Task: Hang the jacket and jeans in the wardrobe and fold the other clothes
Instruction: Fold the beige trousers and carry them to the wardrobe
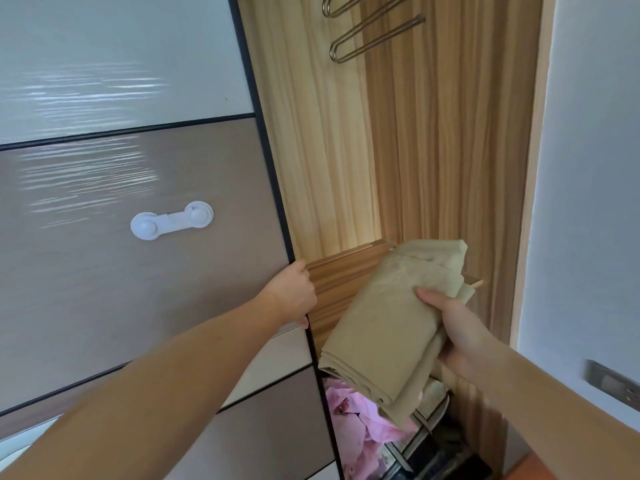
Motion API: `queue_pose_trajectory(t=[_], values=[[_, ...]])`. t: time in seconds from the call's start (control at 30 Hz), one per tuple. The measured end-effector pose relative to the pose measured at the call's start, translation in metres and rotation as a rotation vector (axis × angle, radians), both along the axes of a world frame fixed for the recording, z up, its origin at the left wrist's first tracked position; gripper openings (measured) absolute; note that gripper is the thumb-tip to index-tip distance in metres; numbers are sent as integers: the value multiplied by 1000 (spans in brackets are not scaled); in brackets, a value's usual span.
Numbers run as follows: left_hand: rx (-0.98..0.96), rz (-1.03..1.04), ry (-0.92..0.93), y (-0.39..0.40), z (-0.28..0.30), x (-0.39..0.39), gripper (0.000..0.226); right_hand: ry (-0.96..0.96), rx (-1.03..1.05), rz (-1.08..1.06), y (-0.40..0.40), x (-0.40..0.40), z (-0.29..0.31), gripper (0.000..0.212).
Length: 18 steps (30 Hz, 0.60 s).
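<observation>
My right hand [460, 334] grips a folded beige garment [388, 320], thumb on top, and holds it tilted over the front of a wooden shelf [346, 268] inside the open wardrobe. My left hand [294, 292] is closed on the dark edge of the sliding wardrobe door [138, 271], level with the shelf. Two empty metal hangers [367, 39] hang at the top of the wardrobe, against its wood-grain back panel. No jacket or jeans are in view.
A white child-safety latch [172, 220] is stuck on the door panel. Below the shelf sit pink fabric [353, 431] and some dark items in a lower compartment. A white wall with a grey switch plate [613, 382] borders the wardrobe on the right.
</observation>
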<state>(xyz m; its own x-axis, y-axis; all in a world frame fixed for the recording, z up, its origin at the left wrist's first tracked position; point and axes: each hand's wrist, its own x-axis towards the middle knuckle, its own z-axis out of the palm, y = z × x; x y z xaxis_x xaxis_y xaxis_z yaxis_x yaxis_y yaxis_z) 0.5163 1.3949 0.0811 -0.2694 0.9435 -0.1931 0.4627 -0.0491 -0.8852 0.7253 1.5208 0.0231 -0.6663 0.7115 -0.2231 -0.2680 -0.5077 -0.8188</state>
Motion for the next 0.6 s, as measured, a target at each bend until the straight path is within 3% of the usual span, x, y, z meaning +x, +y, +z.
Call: queue_pose_trajectory(t=[0.33, 0.5, 0.6], values=[[33, 119, 4, -56, -3, -16, 67, -39, 38, 21, -19, -36, 5, 47], [82, 171, -7, -74, -1, -15, 62, -78, 84, 56, -21, -51, 12, 84], [369, 258, -319, -66, 2, -5, 42, -83, 104, 65, -15, -59, 15, 85]])
